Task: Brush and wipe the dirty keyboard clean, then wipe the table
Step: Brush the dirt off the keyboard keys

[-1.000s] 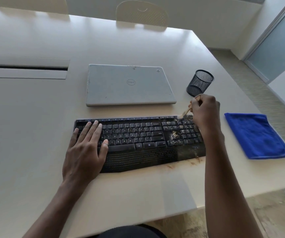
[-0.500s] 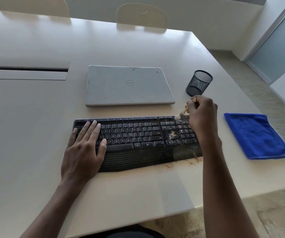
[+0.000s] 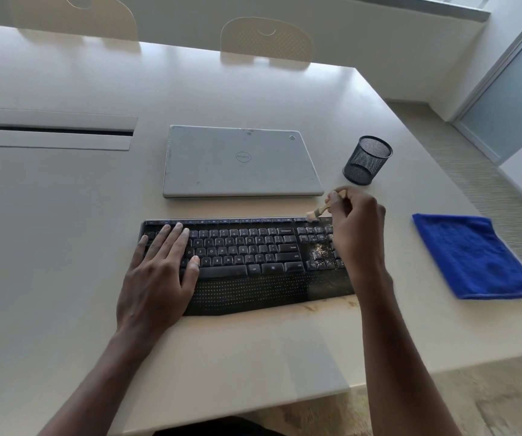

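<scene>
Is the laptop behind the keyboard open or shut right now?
Shut. The laptop lies flat with its lid down, logo facing up; no screen or keys show.

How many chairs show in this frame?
2, both at the far edge of the table. The left chair is near the top-left corner; the right chair is beyond the closed laptop. More may be out of frame.

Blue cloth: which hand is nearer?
Right. The right hand, holding the brush, is over the right end of the keyboard, just left of the blue cloth; the left hand lies flat on its left end.
</scene>
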Demonstrator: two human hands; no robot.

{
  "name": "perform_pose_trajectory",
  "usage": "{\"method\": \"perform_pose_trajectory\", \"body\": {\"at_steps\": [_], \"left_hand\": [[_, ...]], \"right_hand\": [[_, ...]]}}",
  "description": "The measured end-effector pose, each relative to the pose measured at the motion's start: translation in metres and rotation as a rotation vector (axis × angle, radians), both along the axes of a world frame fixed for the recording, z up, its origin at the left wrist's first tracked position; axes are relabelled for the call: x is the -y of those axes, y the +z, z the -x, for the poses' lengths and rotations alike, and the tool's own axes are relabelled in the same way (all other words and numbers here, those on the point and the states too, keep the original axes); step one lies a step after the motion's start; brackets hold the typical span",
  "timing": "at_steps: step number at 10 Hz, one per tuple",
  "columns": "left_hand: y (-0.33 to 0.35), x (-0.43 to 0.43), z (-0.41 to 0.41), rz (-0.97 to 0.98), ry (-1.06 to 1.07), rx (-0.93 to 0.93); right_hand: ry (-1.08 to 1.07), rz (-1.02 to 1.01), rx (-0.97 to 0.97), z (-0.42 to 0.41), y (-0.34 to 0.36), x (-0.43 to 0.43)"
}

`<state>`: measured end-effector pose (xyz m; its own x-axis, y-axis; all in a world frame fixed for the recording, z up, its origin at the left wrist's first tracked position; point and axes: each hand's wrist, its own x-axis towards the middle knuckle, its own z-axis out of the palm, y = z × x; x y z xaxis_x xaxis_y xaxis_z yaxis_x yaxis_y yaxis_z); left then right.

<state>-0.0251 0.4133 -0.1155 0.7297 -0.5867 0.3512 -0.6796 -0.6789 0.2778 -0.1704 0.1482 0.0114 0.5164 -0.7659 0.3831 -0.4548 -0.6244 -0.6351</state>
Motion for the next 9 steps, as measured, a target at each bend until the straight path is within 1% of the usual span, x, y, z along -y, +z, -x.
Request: {"method": "perform_pose_trajectory", "body": {"at_steps": [1,2,4,5,6,7,8,9], "left_hand": [[0.0,0.0,-0.001,0.0,-0.002,0.001],[0.0,0.0,-0.001,-0.006,-0.004,0.004],[-0.001,-0.001,-0.001,-0.011,0.0,0.006],[-0.001,-0.001,-0.001,-0.013,-0.001,0.006],[-0.001,0.0,0.0,-0.009,0.006,0.004],[0.0,0.0,0.0,-0.009,0.008,0.004],[0.0,0.0,-0.001,-0.005,0.005,0.004],[0.0,-0.001,-0.001,0.001,0.004,0.002]], "right_hand": [[0.058,-0.03,-0.036,-0.001,-0.005,-0.004],[0.048,-0.037,-0.096,0.005,-0.01,-0.002],[0.03,-0.027,-0.04,-0.001,-0.001,-0.004],[0.058,-0.047,-0.082,-0.004,-0.006,-0.005],[0.054,-0.056,-0.183,0.0,-0.005,-0.001],[0.041,-0.053,-0.173,0.003,0.002,0.0],[0.058,-0.039,-0.09,-0.003,0.007,-0.001],[0.064,-0.059,-0.111,-0.003,0.003,-0.001]]}}
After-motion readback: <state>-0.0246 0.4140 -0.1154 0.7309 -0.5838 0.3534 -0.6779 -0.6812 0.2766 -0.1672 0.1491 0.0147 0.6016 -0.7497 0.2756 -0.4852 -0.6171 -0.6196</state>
